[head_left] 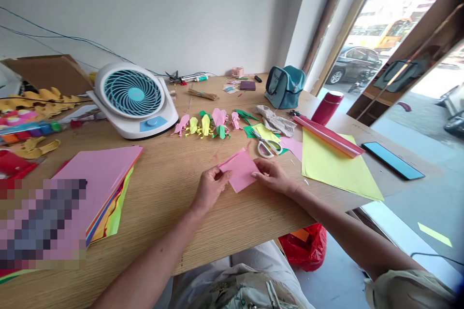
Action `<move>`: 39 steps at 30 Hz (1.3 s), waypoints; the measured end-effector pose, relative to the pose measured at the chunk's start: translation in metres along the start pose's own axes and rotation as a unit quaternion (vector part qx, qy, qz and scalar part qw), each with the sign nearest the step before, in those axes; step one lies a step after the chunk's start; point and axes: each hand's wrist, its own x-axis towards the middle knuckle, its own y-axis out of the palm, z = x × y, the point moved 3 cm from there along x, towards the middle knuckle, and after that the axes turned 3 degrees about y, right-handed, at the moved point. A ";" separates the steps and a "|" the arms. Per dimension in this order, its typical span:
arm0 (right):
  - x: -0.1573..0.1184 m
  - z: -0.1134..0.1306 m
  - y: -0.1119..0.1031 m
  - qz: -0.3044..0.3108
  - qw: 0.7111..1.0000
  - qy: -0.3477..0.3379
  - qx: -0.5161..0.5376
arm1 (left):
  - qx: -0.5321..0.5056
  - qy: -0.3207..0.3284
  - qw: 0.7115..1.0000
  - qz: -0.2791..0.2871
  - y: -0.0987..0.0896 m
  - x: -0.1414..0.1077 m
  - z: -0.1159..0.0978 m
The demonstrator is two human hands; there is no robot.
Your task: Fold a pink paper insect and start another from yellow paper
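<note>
A small pink square of paper [240,170] is held up just over the wooden table, between both hands. My left hand [213,187] pinches its left edge with thumb and fingers. At the right edge, my right hand [272,176] grips it the same way. Beyond the paper lie white-handled scissors [266,147], resting on yellow and green paper pieces. A row of folded paper figures [206,124] in pink, yellow and green stands behind my hands.
A white fan [134,99] stands at the back left, behind a stack of coloured paper [103,169]. To the right are yellow sheets [326,166], a red bottle [327,107] and a phone [393,160]. A blue bag [284,88] sits near the wall; a red plastic bag [308,250] is below the table edge.
</note>
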 end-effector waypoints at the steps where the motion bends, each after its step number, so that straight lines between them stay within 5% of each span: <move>1: 0.000 -0.001 0.001 0.012 1.000 0.006 -0.002 | -0.007 0.004 1.000 0.001 0.000 0.000 -0.002; 6: 0.004 -0.006 -0.017 -0.060 0.997 0.025 0.038 | -0.047 0.020 0.998 0.020 -0.001 0.000 -0.013; 9: 0.004 -0.010 -0.052 -0.203 0.979 0.018 0.017 | -0.037 0.018 0.999 0.021 -0.001 0.000 -0.016; 12: -0.001 -0.023 -0.096 -0.365 0.923 0.094 -0.076 | -0.031 0.007 0.999 0.024 -0.002 0.000 -0.015; 16: -0.005 -0.041 -0.135 -0.420 0.886 0.154 -0.125 | -0.022 0.002 0.999 0.039 -0.001 0.000 -0.014; 20: -0.015 -0.043 -0.149 -0.458 0.851 0.187 -0.176 | -0.023 0.003 0.998 0.053 0.000 0.001 -0.014; 25: -0.050 -0.031 -0.153 -0.413 0.860 0.133 -0.268 | -0.028 0.007 0.998 0.055 -0.001 0.003 -0.013; 29: -0.093 -0.026 -0.152 -0.258 0.882 0.093 -0.384 | -0.015 0.013 0.998 0.063 0.000 0.004 -0.010; 32: -0.119 -0.030 -0.151 -0.149 0.853 0.108 -0.489 | 0.007 0.016 0.997 0.077 0.002 0.003 -0.008; 39: -0.127 -0.035 -0.148 -0.057 0.791 0.095 -0.602 | 0.049 0.024 0.995 0.081 0.001 0.006 -0.001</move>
